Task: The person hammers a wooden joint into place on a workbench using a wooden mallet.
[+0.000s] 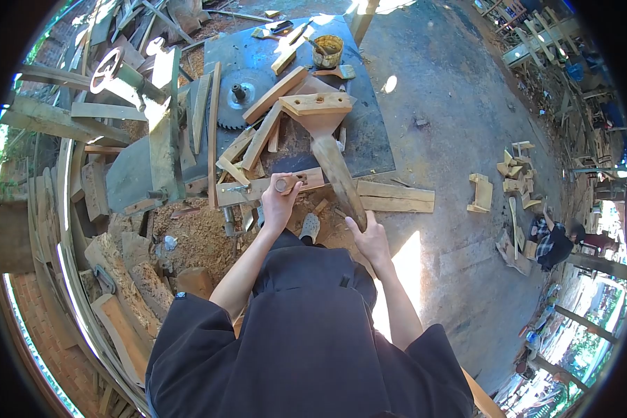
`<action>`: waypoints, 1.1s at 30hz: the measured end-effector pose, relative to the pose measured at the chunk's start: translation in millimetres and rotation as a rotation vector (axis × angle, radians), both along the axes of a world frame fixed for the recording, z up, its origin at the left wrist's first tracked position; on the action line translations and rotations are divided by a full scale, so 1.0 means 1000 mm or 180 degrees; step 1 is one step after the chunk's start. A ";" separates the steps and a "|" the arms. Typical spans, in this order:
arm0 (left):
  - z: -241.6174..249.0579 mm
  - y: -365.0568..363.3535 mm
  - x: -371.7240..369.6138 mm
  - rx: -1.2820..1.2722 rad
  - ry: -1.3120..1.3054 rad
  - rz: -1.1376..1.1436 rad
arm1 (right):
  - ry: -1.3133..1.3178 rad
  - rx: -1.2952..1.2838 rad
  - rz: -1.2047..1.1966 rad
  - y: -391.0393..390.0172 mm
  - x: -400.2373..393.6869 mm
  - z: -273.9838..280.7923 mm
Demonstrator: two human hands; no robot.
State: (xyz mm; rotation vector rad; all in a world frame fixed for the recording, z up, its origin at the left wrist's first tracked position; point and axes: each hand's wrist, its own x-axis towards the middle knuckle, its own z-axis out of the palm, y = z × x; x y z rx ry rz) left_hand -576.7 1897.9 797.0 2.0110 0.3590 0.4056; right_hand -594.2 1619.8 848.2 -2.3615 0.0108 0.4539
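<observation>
My left hand (277, 207) is closed around a short wooden piece with a round end (283, 185), just over a wooden board (254, 188) at the table's near edge. What lies below the fist is hidden. My right hand (370, 240) grips the lower end of a long wooden post (337, 167). The post slants up and left to a wide wooden crosspiece (317, 104) with several round holes in its face. That crosspiece rests over loose wood offcuts (263, 136) on the metal table (373, 129).
A toothed circular saw blade (247, 97) stands out of the table to the left. A tin can (327, 52) and a paintbrush (338, 72) sit at the back. Wood slabs (143, 285) lean at left. A person (554, 240) is low down at far right, near wooden pieces (515, 174).
</observation>
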 end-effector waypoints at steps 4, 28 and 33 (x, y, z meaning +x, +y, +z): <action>0.000 -0.006 0.001 0.0142 -0.0031 -0.0105 | -0.0626 0.0421 0.0196 0.033 -0.001 0.129; 0.003 -0.029 0.029 0.0694 -0.0077 -0.0270 | -0.0896 0.0332 0.0555 0.029 -0.007 0.112; -0.013 -0.028 0.031 0.1048 -0.0394 -0.0321 | -0.2420 0.1184 0.0458 0.029 -0.015 0.124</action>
